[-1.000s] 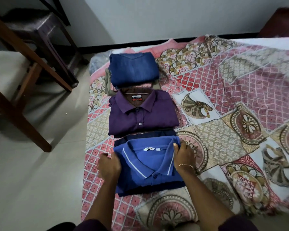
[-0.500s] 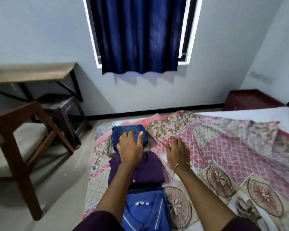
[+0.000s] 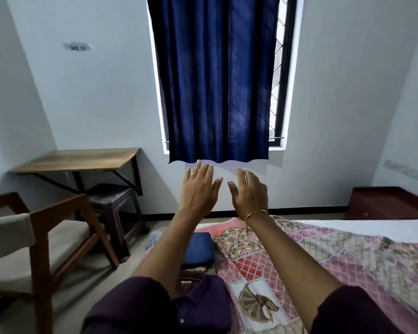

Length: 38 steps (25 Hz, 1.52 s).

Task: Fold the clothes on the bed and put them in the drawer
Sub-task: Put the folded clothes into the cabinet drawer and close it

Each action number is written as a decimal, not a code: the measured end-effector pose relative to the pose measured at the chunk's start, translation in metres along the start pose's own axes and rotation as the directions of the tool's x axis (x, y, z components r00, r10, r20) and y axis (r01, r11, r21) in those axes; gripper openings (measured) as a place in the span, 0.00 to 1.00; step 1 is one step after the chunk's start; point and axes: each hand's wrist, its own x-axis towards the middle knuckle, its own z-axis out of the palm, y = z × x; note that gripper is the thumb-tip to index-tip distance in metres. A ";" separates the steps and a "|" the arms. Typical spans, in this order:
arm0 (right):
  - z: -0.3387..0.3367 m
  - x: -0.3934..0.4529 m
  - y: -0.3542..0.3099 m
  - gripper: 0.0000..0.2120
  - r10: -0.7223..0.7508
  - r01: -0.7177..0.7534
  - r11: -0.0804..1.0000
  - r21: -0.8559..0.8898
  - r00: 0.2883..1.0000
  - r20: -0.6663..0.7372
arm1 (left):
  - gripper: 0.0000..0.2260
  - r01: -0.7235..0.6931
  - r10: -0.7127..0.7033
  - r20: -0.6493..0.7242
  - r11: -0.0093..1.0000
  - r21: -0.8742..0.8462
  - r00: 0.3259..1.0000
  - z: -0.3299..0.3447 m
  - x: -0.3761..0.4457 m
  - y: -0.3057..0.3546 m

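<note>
Both my arms stretch forward in the air above the bed. My left hand (image 3: 198, 189) and my right hand (image 3: 250, 194) are held up side by side with fingers straight, holding nothing. Below my arms a folded dark blue garment (image 3: 199, 249) lies on the patterned bedspread (image 3: 323, 256). Nearer to me lies a folded purple shirt (image 3: 198, 300) with its collar label showing, partly covered by my sleeves. The blue polo shirt is out of view.
A wooden chair (image 3: 41, 227) with a grey cushion stands to the left of the bed. Behind it are a dark stool (image 3: 114, 201) and a wall-mounted wooden desk (image 3: 80, 160). A blue curtain (image 3: 217, 78) hangs over the window ahead. A dark red cabinet (image 3: 384, 203) sits at the far right.
My hands left the blue polo shirt, passed over the other folded clothes and rose into the air. The view tilted up from the bed to the window wall.
</note>
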 end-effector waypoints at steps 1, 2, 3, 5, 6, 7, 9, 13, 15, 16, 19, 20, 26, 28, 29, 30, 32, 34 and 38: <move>-0.003 0.008 0.007 0.31 -0.034 0.034 0.999 0.024 0.999 -0.009 | 0.24 0.011 -0.010 -0.017 1.000 0.027 1.000 -0.003 0.008 0.009; -0.008 0.016 0.015 0.32 -0.065 0.066 0.997 0.038 0.998 -0.018 | 0.24 0.023 -0.022 -0.035 0.999 0.046 0.999 -0.005 0.014 0.019; -0.012 0.023 0.025 0.32 -0.091 0.093 0.995 0.044 0.995 -0.038 | 0.24 0.038 -0.035 -0.052 0.997 0.060 0.998 -0.006 0.020 0.030; -0.021 0.036 0.043 0.32 -0.125 0.129 0.988 0.080 0.991 -0.052 | 0.24 0.070 -0.062 -0.100 0.995 0.073 0.993 -0.005 0.026 0.053; -0.025 0.040 0.049 0.32 -0.140 0.145 0.984 0.100 0.988 -0.058 | 0.24 0.079 -0.071 -0.114 0.994 0.073 0.991 -0.006 0.028 0.061; -0.026 0.043 0.053 0.31 -0.160 0.168 0.979 0.113 0.984 -0.076 | 0.24 0.085 -0.075 -0.118 0.993 0.083 0.990 -0.006 0.030 0.067; -0.035 0.051 0.063 0.27 -0.210 0.222 0.960 0.169 0.974 -0.082 | 0.24 0.115 -0.097 -0.124 0.982 0.149 0.987 -0.005 0.030 0.082; -0.048 0.053 0.060 0.27 -0.251 0.267 0.913 0.307 0.964 -0.091 | 0.23 0.171 -0.135 -0.171 0.963 0.210 0.976 -0.016 0.019 0.102; -0.051 0.049 0.049 0.29 -0.281 0.296 0.877 0.378 0.955 -0.094 | 0.23 0.196 -0.146 -0.215 0.953 0.230 0.966 -0.029 0.008 0.110; -0.052 0.046 0.039 0.30 -0.300 0.310 0.858 0.409 0.950 -0.089 | 0.23 0.227 -0.169 -0.238 0.943 0.244 0.956 -0.036 0.000 0.112; -0.062 0.029 -0.006 0.28 -0.372 0.338 0.767 0.546 0.927 -0.050 | 0.24 0.366 -0.277 -0.304 0.882 0.295 0.911 -0.067 -0.040 0.106; -0.067 0.022 -0.019 0.27 -0.394 0.351 0.735 0.580 0.917 -0.055 | 0.24 0.409 -0.309 -0.325 0.860 0.307 0.894 -0.077 -0.053 0.106; -0.137 -0.072 -0.103 0.29 -0.630 0.399 0.429 0.811 0.775 -0.048 | 0.23 0.717 -0.509 -0.508 0.544 0.436 0.695 -0.148 -0.197 0.129; -0.171 -0.109 -0.119 0.30 -0.693 0.390 0.316 0.865 0.718 -0.070 | 0.22 0.789 -0.558 -0.558 0.414 0.453 0.614 -0.170 -0.246 0.152; -0.186 -0.124 -0.125 0.30 -0.715 0.380 0.274 0.883 0.695 -0.077 | 0.22 0.809 -0.564 -0.582 0.369 0.457 0.586 -0.178 -0.265 0.164; -0.203 -0.140 -0.130 0.31 -0.738 0.365 0.229 0.902 0.669 -0.083 | 0.21 0.826 -0.567 -0.604 0.318 0.466 0.560 -0.186 -0.284 0.178; -0.239 -0.173 -0.138 0.31 -0.778 0.336 0.136 0.932 0.618 -0.110 | 0.22 0.857 -0.575 -0.650 0.206 0.472 0.496 -0.203 -0.321 0.212; -0.276 -0.202 -0.146 0.31 -0.815 0.311 0.043 0.949 0.561 -0.147 | 0.23 0.889 -0.579 -0.702 0.091 0.449 0.414 -0.220 -0.353 0.244; -0.347 -0.250 -0.162 0.34 -0.865 0.272 -0.135 0.953 0.437 -0.247 | 0.26 0.896 -0.574 -0.769 -0.129 0.425 0.282 -0.242 -0.416 0.303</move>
